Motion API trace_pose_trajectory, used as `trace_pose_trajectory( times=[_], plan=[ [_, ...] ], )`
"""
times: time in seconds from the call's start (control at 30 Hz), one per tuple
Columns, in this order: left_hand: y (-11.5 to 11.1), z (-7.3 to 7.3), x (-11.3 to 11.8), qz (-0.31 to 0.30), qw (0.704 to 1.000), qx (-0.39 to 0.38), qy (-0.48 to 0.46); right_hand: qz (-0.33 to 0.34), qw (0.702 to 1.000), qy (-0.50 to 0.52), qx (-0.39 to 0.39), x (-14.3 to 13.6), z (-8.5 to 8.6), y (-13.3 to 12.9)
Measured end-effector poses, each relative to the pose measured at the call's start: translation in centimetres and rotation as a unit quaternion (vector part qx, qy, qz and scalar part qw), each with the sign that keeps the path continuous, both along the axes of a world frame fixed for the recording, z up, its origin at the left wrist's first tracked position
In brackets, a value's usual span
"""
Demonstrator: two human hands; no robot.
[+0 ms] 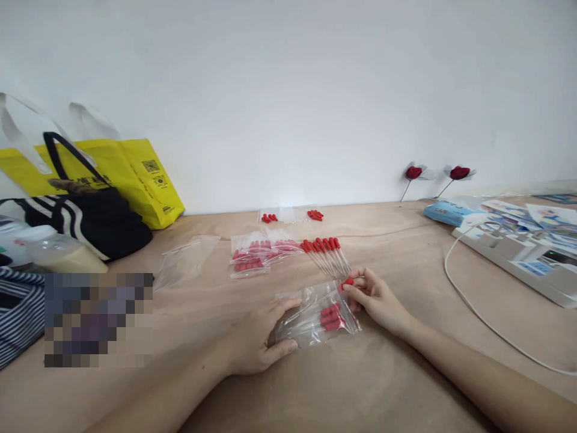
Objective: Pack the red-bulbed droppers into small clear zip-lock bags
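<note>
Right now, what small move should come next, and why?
Perhaps the right hand should ease its red-topped dropper into the clear bag: it pinches the red top at the bag's edge, similar tops show inside, and the left hand touches the other end.

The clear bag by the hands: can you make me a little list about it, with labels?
Left hand: spread at the bag's left end
Right hand: fingers pinch a red-tipped dropper by its upper right corner
Inside: more droppers
Behind: loose droppers, fanned out
Left of those: filled bags
</note>
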State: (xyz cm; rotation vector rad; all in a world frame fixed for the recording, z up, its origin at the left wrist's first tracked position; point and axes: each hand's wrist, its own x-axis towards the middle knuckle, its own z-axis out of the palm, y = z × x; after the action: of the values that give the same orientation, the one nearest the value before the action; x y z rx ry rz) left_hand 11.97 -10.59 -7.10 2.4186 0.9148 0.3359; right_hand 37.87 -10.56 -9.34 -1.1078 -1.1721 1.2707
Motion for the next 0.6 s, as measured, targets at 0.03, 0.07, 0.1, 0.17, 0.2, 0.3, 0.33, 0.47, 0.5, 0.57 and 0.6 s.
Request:
trace_pose_trajectory(
  times=[0.03, 0.07, 0.1, 0.17, 0.2, 0.3, 0.33, 0.47, 0.5, 0.57, 0.6],
  plan=[
    [0.0, 0.0, 0.0, 0.0, 1.0, 0.0, -0.001, 0.019, 1.0, -0.007, -0.005, 0.1, 0.1, 0.0],
    [0.0, -0.1, 0.0, 0.0, 1.0, 0.0, -0.002, 0.036, 0.999, -0.015, -0.011, 0.2, 0.1, 0.1],
    [0.1, -0.1, 0.0, 0.001, 1.0, 0.0, -0.003, 0.051, 0.998, -0.024, -0.019, 0.2, 0.1, 0.1],
    [0.1, 0.0, 0.1, 0.002, 1.0, 0.0, -0.006, 0.07, 0.996, -0.041, -0.028, 0.3, 0.0, 0.2],
    [0.1, 0.0, 0.1, 0.001, 1.0, 0.001, -0.007, 0.079, 0.995, -0.05, -0.03, 0.2, -0.1, 0.3],
    [0.1, 0.2, 0.1, 0.001, 1.0, 0.005, -0.002, 0.113, 0.992, -0.059, -0.022, 0.1, -0.4, 0.4],
    [0.1, 0.2, 0.2, 0.0, 1.0, 0.007, 0.0, 0.123, 0.991, -0.057, -0.016, 0.0, -0.4, 0.5],
    [0.0, 0.2, 0.2, -0.004, 1.0, 0.011, -0.002, 0.152, 0.987, -0.054, -0.015, -0.4, -0.6, 0.5],
    [0.0, 0.3, 0.2, -0.004, 1.0, 0.012, -0.003, 0.155, 0.986, -0.059, -0.016, -0.4, -0.7, 0.5],
    [0.0, 0.3, 0.2, -0.003, 1.0, 0.011, -0.004, 0.133, 0.988, -0.078, -0.011, -0.3, -0.9, 0.7],
    [0.0, 0.4, 0.2, -0.002, 1.0, 0.011, -0.004, 0.107, 0.99, -0.093, -0.006, -0.1, -1.0, 0.8]
  ],
)
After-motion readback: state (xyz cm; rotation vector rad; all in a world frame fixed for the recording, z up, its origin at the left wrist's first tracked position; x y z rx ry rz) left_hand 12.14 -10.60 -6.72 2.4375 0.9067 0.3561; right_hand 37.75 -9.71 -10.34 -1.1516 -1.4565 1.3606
